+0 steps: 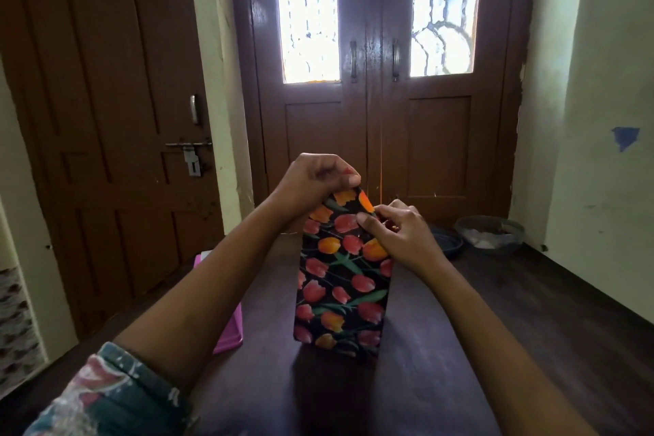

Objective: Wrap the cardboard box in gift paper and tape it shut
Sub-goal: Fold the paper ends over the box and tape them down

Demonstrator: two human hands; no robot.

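Note:
The box (pixel 341 288) stands upright on the dark wooden table (pixel 460 347), covered in black gift paper printed with red and orange tulips. At its top end, my left hand (pixel 315 180) pinches the folded paper flap from above and behind. On the right upper edge, my right hand (pixel 400 232) pinches the paper with thumb and fingertips. The cardboard itself is hidden under the paper. No tape is visible.
A pink flat item (pixel 231 329) lies on the table at the left, partly behind my left forearm. On the floor beyond the table sit a dark round bowl (pixel 447 241) and a grey basin (pixel 490 234). Brown doors stand behind.

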